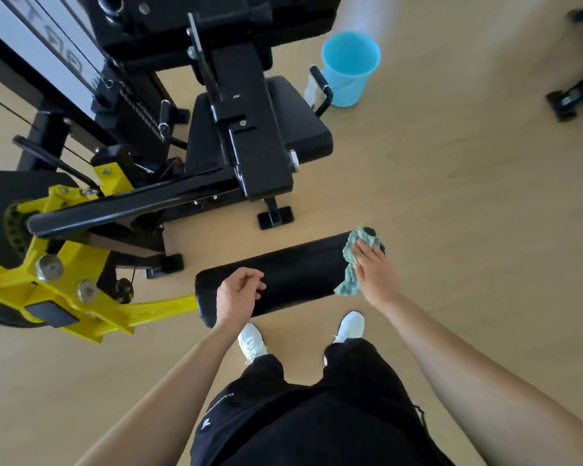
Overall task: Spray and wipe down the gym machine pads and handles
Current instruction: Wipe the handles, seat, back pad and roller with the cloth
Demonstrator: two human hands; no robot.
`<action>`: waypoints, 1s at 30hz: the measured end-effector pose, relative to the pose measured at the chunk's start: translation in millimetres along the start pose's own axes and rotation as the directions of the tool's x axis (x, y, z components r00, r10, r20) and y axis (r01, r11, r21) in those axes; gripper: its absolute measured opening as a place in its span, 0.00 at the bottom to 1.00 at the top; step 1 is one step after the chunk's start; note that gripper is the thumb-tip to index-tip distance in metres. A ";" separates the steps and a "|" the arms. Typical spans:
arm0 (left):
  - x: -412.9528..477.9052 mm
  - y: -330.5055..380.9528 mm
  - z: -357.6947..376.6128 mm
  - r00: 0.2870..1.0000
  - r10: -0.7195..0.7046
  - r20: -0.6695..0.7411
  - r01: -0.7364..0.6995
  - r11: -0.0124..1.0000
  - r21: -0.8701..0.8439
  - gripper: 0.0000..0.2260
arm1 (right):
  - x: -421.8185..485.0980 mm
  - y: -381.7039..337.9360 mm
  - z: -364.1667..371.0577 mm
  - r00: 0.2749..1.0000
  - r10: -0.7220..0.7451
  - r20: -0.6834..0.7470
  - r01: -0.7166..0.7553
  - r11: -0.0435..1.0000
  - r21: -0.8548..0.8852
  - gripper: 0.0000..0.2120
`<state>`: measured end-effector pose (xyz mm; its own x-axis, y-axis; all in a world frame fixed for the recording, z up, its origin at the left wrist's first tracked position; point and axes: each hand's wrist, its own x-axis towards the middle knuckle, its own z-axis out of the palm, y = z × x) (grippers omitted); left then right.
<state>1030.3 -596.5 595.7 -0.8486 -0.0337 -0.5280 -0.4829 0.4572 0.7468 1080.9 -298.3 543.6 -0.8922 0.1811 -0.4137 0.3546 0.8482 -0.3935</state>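
Machine frame (81,290), yellow at the near left, carries a black arm (132,205) slanting across toward the seat (293,112) farther off. From the yellow bracket a roller pad (293,274) juts right, lying crosswise just beyond the person's white shoes (251,341). The left hand (238,292) rests on the roller's left part, fingers loosely curled, holding nothing. The right hand (372,265) lies flat with fingers together, pressing a green cloth (352,260) onto the roller's right end, the cloth draped over that end. Far right of the seat, a blue bucket (349,67) stands on the wooden floor (468,196), just behind a black handle (322,85). Another machine's feet (566,100) show at the far right edge.
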 end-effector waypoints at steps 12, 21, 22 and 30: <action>-50.9 123.5 231.2 0.900 0.092 0.426 -0.130 0.990 0.061 0.11 | -41.3 115.3 -96.3 0.929 0.354 0.109 -0.267 0.435 0.860 0.14; -35.5 175.0 331.8 0.794 0.138 0.592 -0.290 0.942 0.170 0.08 | -54.3 171.3 -151.9 0.893 0.400 0.207 -0.210 -0.038 0.977 0.12; -30.8 180.5 342.7 0.806 0.139 0.575 -0.270 0.951 0.148 0.05 | -52.6 181.5 -157.4 0.887 0.415 0.201 -0.216 -0.013 0.976 0.12; 26.7 246.6 426.8 0.878 -0.019 0.478 0.068 0.994 -0.085 0.12 | -4.9 258.2 -215.1 0.858 0.502 0.110 -0.296 0.307 0.905 0.17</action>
<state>980.8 -105.3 593.2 -0.6329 0.3863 -0.6710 -0.5558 0.3767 0.7411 1116.7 26.8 620.7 -0.5564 0.5268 -0.6426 0.6254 -0.2436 -0.7413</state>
